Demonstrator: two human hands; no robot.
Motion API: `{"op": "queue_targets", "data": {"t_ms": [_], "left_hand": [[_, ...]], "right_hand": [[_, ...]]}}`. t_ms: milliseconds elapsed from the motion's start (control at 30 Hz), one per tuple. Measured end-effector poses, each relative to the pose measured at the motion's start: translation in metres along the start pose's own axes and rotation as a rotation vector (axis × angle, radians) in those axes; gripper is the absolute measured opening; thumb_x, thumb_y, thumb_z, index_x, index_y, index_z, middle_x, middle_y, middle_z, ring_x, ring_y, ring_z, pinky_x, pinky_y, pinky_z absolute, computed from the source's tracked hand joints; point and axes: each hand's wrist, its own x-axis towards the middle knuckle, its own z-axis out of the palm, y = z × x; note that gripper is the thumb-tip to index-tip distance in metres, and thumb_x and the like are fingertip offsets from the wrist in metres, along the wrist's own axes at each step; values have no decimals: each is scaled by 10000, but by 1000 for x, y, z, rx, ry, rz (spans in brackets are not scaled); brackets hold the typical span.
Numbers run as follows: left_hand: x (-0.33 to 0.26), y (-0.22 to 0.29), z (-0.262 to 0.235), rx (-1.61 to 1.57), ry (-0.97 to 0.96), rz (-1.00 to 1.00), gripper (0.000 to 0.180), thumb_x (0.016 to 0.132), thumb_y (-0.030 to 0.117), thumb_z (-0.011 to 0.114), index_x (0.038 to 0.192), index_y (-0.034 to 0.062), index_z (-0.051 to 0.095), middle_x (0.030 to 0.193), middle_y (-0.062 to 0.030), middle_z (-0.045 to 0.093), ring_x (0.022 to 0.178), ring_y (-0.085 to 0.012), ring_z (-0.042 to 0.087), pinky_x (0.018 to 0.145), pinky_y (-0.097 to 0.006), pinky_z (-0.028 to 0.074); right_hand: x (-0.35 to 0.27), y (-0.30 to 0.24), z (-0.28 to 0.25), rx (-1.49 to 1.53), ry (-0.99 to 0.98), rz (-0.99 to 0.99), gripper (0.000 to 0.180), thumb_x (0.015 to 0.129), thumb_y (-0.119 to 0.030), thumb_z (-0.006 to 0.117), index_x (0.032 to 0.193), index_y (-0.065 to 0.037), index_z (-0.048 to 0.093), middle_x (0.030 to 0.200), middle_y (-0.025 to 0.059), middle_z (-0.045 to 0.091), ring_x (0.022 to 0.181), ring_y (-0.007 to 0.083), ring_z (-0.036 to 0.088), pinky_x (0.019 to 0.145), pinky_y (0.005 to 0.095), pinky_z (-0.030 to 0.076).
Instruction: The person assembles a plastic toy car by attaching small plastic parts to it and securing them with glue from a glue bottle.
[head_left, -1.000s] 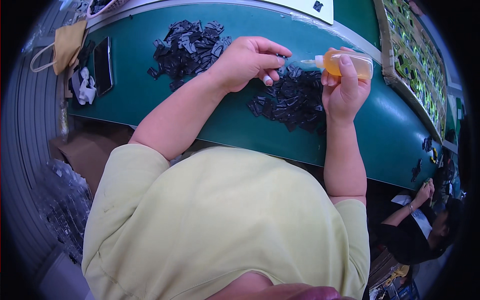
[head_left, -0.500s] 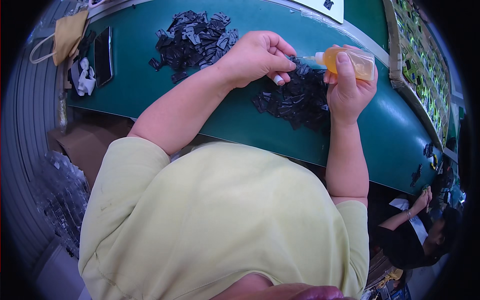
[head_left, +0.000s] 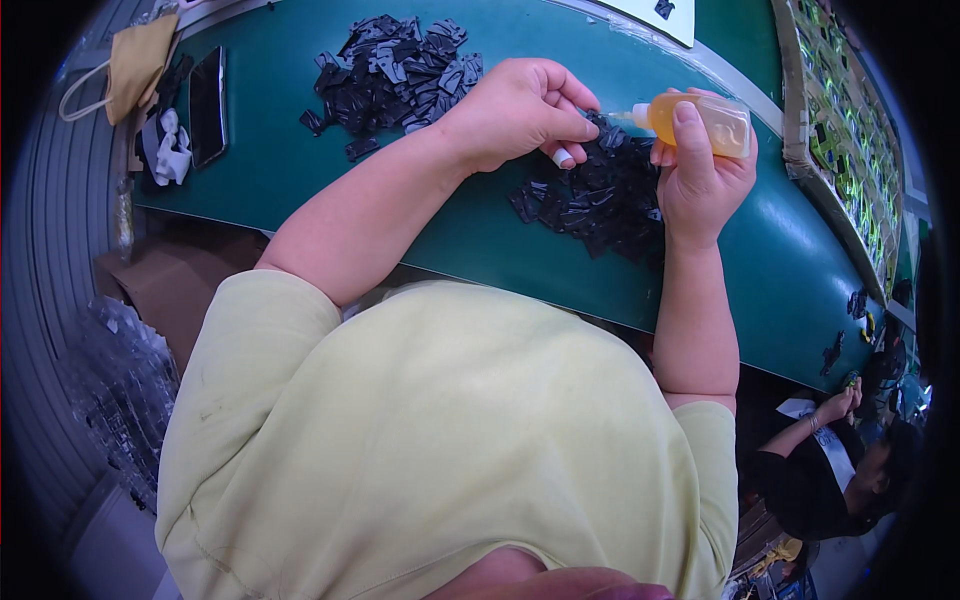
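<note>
My right hand (head_left: 700,185) is wrapped round a clear squeeze bottle (head_left: 724,126) of amber liquid, thumb on top. The bottle lies nearly level, its white collar and thin nozzle pointing left toward my other hand. My left hand (head_left: 520,112) pinches a small black plastic part (head_left: 594,119) between thumb and forefinger, mostly hidden, close to the nozzle tip. White tape wraps one of its fingers. Below both hands spreads a pile of black plastic parts (head_left: 600,200). Another pile of similar parts (head_left: 395,80) lies farther left, beyond my left forearm.
The green tabletop (head_left: 470,235) carries a dark phone (head_left: 208,108) at left, beside a white cloth bundle (head_left: 172,150) and a tan face mask (head_left: 138,65). A cardboard-edged panel (head_left: 845,130) stands at right. A co-worker (head_left: 820,470) sits at lower right.
Both hands keep the same hold and stay nearly in place. The whole view has shifted slightly; the nozzle still points at the part in my left fingers.
</note>
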Motion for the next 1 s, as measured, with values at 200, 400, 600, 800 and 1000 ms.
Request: {"op": "queue_targets", "data": {"t_ms": [200, 400, 600, 800, 1000], "left_hand": [[0, -2, 2, 5, -10, 21, 240, 807, 37, 666, 1008, -53, 570, 776, -99, 653, 645, -140, 660, 561, -222, 533], [-1, 0, 1, 11, 20, -8, 232, 817, 36, 659, 1014, -53, 575, 783, -101, 655, 654, -140, 664, 580, -221, 540], [-1, 2, -1, -31, 33, -23, 227, 832, 40, 646, 1024, -55, 572, 800, -108, 657, 671, -150, 669, 599, -231, 546], [0, 3, -1, -35, 37, -37, 228, 830, 41, 649, 1021, -56, 570, 818, -115, 654, 673, -154, 669, 608, -234, 548], [-1, 3, -1, -40, 36, -41, 227, 830, 48, 652, 1014, -54, 569, 818, -111, 651, 675, -155, 670, 611, -234, 548]], "right_hand": [[-1, -3, 0, -113, 0, -31, 178, 834, -91, 683, 948, 5, 586, 815, 77, 627, 554, 81, 550, 460, 193, 451], [5, -7, -7, 95, 66, -7, 118, 835, -78, 646, 888, 16, 598, 768, 88, 623, 516, 89, 533, 434, 202, 431], [-2, -9, -5, 84, -8, 65, 151, 822, -80, 651, 920, 18, 590, 778, 95, 620, 514, 93, 533, 428, 204, 427], [-4, -8, -3, -8, -44, 77, 172, 820, -85, 671, 933, 11, 586, 784, 84, 611, 522, 94, 541, 430, 204, 435], [-4, -6, -3, -14, -64, 78, 182, 820, -97, 680, 940, 4, 587, 800, 75, 610, 544, 91, 553, 427, 198, 437]]}}
